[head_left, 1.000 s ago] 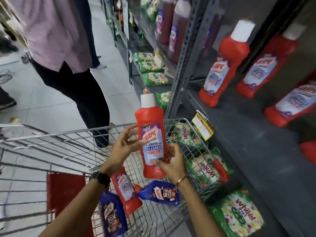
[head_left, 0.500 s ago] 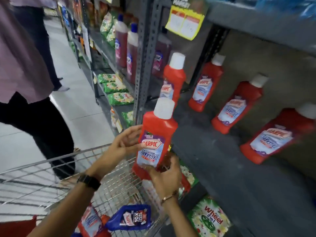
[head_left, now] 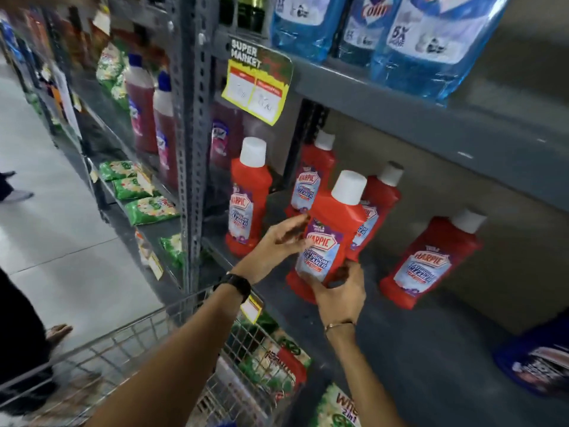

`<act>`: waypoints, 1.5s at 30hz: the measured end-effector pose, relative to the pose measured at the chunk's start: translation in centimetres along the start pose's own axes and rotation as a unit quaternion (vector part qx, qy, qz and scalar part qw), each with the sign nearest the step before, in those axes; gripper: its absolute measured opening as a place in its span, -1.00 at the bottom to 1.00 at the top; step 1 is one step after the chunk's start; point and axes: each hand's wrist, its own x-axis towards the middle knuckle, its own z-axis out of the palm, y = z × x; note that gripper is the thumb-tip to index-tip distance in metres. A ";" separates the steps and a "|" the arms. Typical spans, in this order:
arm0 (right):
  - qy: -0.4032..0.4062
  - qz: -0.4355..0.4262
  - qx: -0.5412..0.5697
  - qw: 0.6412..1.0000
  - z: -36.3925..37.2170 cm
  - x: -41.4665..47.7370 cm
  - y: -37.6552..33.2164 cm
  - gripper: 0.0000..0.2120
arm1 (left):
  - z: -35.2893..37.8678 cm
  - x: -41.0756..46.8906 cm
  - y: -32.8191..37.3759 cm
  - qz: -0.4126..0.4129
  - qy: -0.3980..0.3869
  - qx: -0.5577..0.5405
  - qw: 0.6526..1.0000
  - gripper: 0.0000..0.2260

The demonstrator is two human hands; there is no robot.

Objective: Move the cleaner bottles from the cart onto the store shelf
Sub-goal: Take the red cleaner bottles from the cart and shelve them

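Note:
A red Harpic cleaner bottle [head_left: 331, 235] with a white cap is upright over the grey store shelf [head_left: 431, 349], held by both hands. My left hand [head_left: 277, 241] presses its left side at the label. My right hand [head_left: 338, 291] cups its base from below. Several more red Harpic bottles stand on the shelf: one at the left [head_left: 248, 198], two behind the held one [head_left: 311, 177] [head_left: 380, 198], one to the right [head_left: 431, 260]. The wire cart [head_left: 147, 343] is at the bottom left; its contents are mostly out of view.
A grey perforated upright post [head_left: 192, 134] borders the shelf on the left, with a yellow price tag [head_left: 257, 87] above. Blue refill pouches [head_left: 425, 35] sit on the upper shelf. A blue bottle [head_left: 538, 362] lies at the far right. Another person's foot [head_left: 58, 331] is beside the cart.
Both hands have carried the red bottle up from above the cart and rightward over the shelf, among the standing bottles. The view has turned toward the shelf.

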 end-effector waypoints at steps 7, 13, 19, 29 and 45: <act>0.014 -0.002 0.004 1.000 0.8 -0.6 1.9 -0.50 | 0.3 -0.3 -0.9 -0.010 -0.019 0.006 1.000 -0.57; 0.062 0.027 -0.018 0.998 0.8 -1.6 1.1 -0.37 | 1.5 -2.2 -0.2 0.030 0.033 -0.021 0.999 -0.49; -0.001 -0.062 0.047 0.997 6.2 -11.4 1.3 -0.48 | -4.0 -13.9 -6.7 0.010 0.298 -0.142 0.944 -0.59; -0.652 0.163 -0.092 0.735 21.6 -32.2 13.1 -0.28 | -14.2 -39.6 -24.7 -0.346 0.623 0.072 0.698 -0.58; -0.707 0.100 -0.245 0.655 26.8 -38.2 18.4 -0.44 | -14.4 -42.6 -30.9 -0.439 0.530 -0.183 0.702 -0.60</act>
